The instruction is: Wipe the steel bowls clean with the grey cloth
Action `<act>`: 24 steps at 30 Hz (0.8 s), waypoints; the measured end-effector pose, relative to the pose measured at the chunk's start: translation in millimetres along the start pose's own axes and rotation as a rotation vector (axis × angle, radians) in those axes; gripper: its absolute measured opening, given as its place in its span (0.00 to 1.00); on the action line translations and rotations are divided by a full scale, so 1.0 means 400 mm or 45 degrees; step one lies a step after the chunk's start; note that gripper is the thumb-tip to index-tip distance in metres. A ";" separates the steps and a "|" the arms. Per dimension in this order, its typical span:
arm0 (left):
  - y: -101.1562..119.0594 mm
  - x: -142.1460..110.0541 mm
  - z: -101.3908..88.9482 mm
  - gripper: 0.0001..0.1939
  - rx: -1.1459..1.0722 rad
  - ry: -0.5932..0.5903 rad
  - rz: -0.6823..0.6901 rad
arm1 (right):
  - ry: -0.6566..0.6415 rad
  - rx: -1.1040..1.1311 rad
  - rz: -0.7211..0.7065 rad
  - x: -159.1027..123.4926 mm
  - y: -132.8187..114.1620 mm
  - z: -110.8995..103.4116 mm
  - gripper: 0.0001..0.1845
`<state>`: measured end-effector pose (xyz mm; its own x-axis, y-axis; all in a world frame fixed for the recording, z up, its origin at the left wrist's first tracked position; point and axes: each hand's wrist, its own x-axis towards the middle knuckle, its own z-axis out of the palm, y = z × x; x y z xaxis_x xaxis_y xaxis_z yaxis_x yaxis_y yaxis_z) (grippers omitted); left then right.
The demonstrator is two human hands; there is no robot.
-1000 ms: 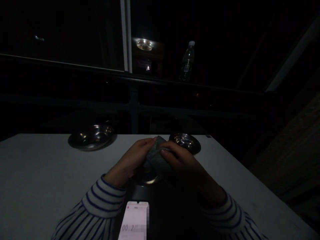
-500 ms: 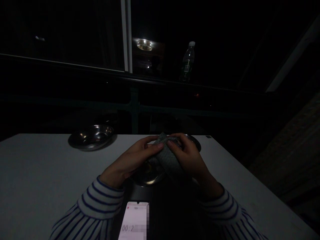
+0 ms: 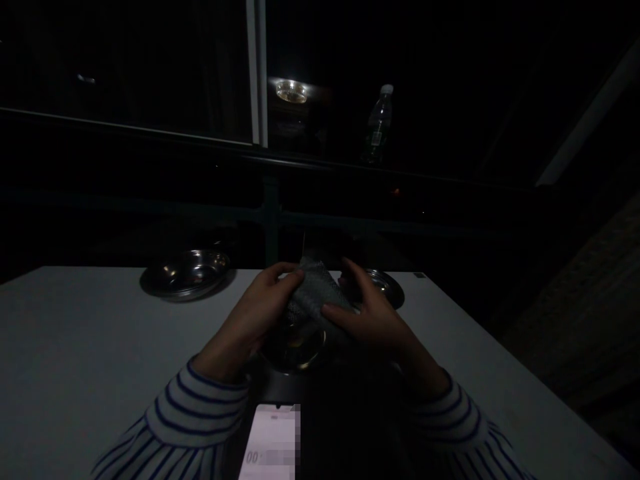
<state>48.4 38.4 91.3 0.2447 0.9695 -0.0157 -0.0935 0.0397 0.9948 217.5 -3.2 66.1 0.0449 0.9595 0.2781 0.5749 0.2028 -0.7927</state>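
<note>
Two hands (image 3: 263,303) (image 3: 373,313), half-curled, pinch grey cloth (image 3: 317,293) between them, above bowl (image 3: 295,350).

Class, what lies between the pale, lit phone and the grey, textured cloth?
In the head view, a round, shiny metal dish lies between the phone and the cloth.

Down front, the phone (image 3: 270,433) is glowing! One metal bowl (image 3: 185,283) is gleaming far left on the white surface (image 3: 100,347), another bowl (image 3: 387,287) is sitting far right, and beyond, a capped bottle (image 3: 379,127) is standing near a shining round light (image 3: 291,92).
</note>
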 end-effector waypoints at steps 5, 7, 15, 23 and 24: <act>-0.020 0.015 0.007 0.15 -0.146 0.148 0.014 | 0.083 -0.085 -0.183 -0.003 -0.004 0.019 0.56; -0.021 0.016 0.009 0.13 -0.210 0.175 0.013 | 0.130 -0.045 -0.148 0.002 0.001 0.031 0.52; -0.009 0.019 0.005 0.21 -0.278 0.255 0.010 | 0.224 0.198 -0.149 0.016 0.010 0.027 0.39; -0.004 0.008 0.007 0.19 -0.138 0.169 0.013 | -0.137 0.235 -0.064 0.000 -0.003 0.003 0.41; -0.003 0.006 0.008 0.20 -0.141 0.142 -0.009 | -0.130 0.239 -0.069 0.002 -0.005 0.005 0.36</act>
<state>52.3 40.1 90.2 0.1376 0.9897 -0.0400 -0.1993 0.0672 0.9776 214.8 -2.6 66.8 -0.0701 0.9591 0.2743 0.4112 0.2783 -0.8680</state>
